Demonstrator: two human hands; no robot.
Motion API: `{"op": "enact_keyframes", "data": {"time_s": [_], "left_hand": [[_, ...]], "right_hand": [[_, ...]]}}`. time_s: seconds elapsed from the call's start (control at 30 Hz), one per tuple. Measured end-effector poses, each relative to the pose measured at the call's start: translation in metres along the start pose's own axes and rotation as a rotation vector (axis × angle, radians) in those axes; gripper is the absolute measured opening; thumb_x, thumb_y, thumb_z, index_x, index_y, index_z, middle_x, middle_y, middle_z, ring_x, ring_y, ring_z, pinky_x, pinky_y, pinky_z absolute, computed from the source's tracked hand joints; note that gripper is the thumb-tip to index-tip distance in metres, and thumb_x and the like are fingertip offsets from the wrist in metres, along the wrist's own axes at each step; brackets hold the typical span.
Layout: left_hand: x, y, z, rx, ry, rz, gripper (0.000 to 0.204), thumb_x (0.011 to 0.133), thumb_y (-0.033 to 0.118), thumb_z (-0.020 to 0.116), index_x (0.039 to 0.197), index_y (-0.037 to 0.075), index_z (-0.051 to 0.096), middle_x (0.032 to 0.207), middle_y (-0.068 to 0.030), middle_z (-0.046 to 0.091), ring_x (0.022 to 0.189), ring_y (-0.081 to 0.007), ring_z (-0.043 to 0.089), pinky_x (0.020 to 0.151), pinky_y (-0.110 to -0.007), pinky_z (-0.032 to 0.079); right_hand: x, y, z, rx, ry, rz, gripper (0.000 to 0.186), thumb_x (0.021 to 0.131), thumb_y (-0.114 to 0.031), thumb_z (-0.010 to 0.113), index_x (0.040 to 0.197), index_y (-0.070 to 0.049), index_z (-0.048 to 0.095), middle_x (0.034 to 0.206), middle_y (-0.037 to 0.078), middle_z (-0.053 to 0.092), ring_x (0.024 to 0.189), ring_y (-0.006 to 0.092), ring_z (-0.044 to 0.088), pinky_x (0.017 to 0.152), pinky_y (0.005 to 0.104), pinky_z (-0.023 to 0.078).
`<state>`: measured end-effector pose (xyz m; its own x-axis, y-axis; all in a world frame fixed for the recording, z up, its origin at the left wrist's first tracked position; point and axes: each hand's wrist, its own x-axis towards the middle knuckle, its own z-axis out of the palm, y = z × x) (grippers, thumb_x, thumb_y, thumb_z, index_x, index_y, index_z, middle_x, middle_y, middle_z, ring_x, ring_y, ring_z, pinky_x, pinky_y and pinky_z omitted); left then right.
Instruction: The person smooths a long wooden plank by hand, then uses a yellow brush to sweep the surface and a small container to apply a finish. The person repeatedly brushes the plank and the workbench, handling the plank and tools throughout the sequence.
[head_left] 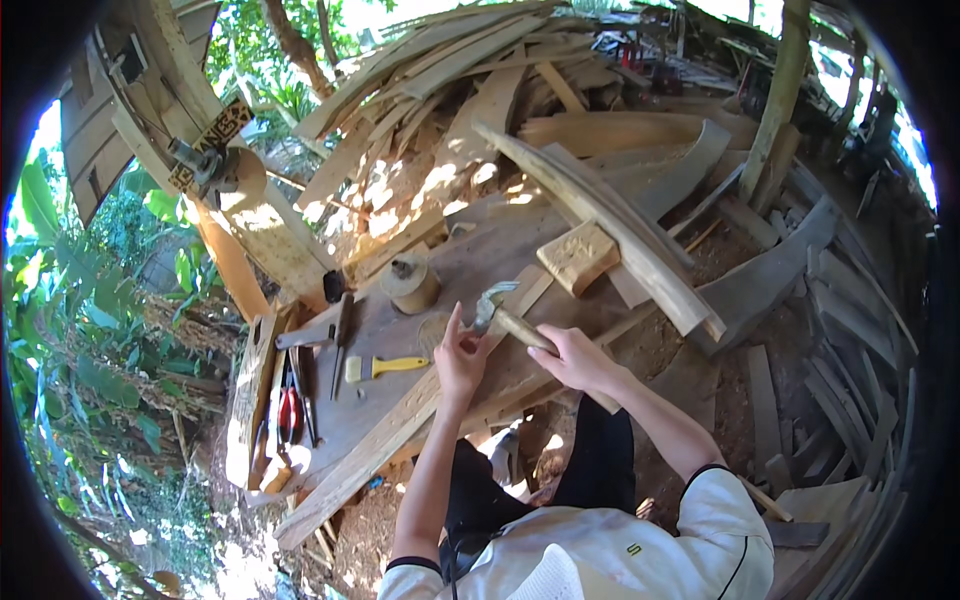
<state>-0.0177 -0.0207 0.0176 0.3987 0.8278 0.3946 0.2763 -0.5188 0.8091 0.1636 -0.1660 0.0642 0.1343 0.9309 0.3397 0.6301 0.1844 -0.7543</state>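
My right hand (575, 358) is wrapped round the wooden handle of a claw hammer (520, 328), whose metal head points away from me. Close beside that head is my left hand (460, 362), its index finger raised and the thumb and other fingers drawn together. Whatever sits in that pinch is too small to make out. Both hands are over a long pale wooden plank (372, 447), which crosses the near side of the worktable (490, 235) at a slant. Just past the hammer sits a thick wooden block (580, 257).
On the table's left are a yellow-handled paintbrush (385, 367), red-handled pliers (290, 412) and a hand saw (306, 337). A round tan container (410, 287) stands behind them. Long boards (620, 240) lean at right; a timber heap (450, 60) rises behind. A wooden post (780, 100) stands far right.
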Motion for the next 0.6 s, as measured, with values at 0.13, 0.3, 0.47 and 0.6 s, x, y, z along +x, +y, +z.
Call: {"op": "enact_keyframes", "data": {"time_s": [0.13, 0.3, 0.47, 0.6], "left_hand": [[0.001, -0.008, -0.003, 0.009, 0.016, -0.036, 0.071, 0.081, 0.009, 0.080, 0.147, 0.004, 0.053, 0.083, -0.0088, 0.077, 0.063, -0.0165, 0.069, 0.066, -0.031, 0.055], [0.003, -0.005, -0.001, 0.017, -0.010, -0.016, 0.014, 0.084, 0.015, 0.080, 0.091, 0.002, 0.079, 0.066, -0.0069, 0.066, 0.058, -0.0113, 0.056, 0.057, -0.031, 0.045], [0.008, -0.009, -0.002, 0.015, -0.005, -0.069, 0.015, 0.085, 0.013, 0.079, 0.096, 0.002, 0.078, 0.069, -0.0064, 0.068, 0.060, -0.0096, 0.057, 0.059, -0.029, 0.046], [0.006, -0.014, 0.001, 0.013, -0.005, -0.101, 0.016, 0.086, 0.012, 0.078, 0.098, 0.001, 0.078, 0.072, -0.0062, 0.071, 0.063, -0.0076, 0.059, 0.061, -0.027, 0.047]], "right_hand": [[0.023, -0.013, 0.008, 0.310, -0.067, 0.247, 0.028, 0.104, -0.024, 0.060, 0.103, 0.003, 0.055, 0.065, 0.011, 0.063, 0.049, 0.0171, 0.061, 0.045, 0.0356, 0.046], [0.044, 0.018, 0.032, 0.269, -0.029, 0.342, 0.035, 0.105, -0.027, 0.057, 0.115, 0.007, 0.052, 0.064, 0.014, 0.063, 0.045, 0.0181, 0.061, 0.043, 0.0350, 0.047], [0.040, 0.027, 0.043, 0.368, -0.023, 0.369, 0.036, 0.106, -0.028, 0.056, 0.116, 0.007, 0.053, 0.061, 0.011, 0.060, 0.043, 0.0179, 0.061, 0.042, 0.0347, 0.047], [0.043, 0.031, 0.041, 0.408, -0.006, 0.382, 0.033, 0.107, -0.027, 0.055, 0.117, 0.005, 0.053, 0.059, 0.008, 0.058, 0.043, 0.0169, 0.061, 0.041, 0.0332, 0.047]]}}
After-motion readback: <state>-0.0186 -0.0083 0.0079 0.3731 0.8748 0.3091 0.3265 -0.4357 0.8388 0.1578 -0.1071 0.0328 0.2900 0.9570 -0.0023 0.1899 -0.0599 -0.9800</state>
